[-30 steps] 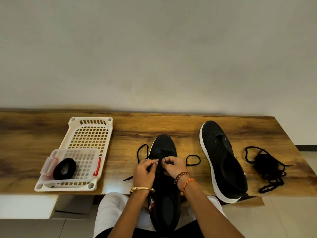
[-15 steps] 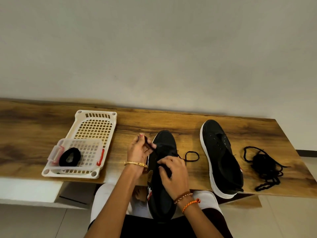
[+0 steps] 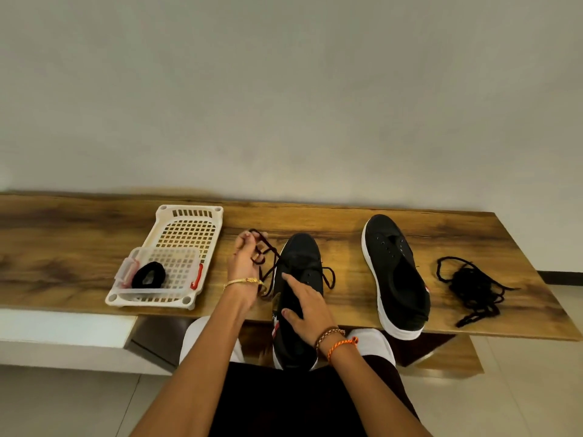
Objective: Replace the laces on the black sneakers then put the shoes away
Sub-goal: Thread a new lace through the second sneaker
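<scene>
At lower center, a right hand [image 3: 307, 307] rests flat, fingers straight, on a black white-soled sneaker [image 3: 298, 298] at the wooden bench [image 3: 79, 247] edge while the left hand [image 3: 244, 263] pinches its black lace [image 3: 268, 247]; far left, a white basket [image 3: 186, 228] holds a clear box [image 3: 164, 272] containing a coiled lace [image 3: 148, 274].

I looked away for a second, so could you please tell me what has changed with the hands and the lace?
The left hand left the eyelets and drew the lace up and leftward, gripping it. The right hand let go and now rests flat on the near sneaker. The other sneaker, loose laces and tray stayed put.
</scene>
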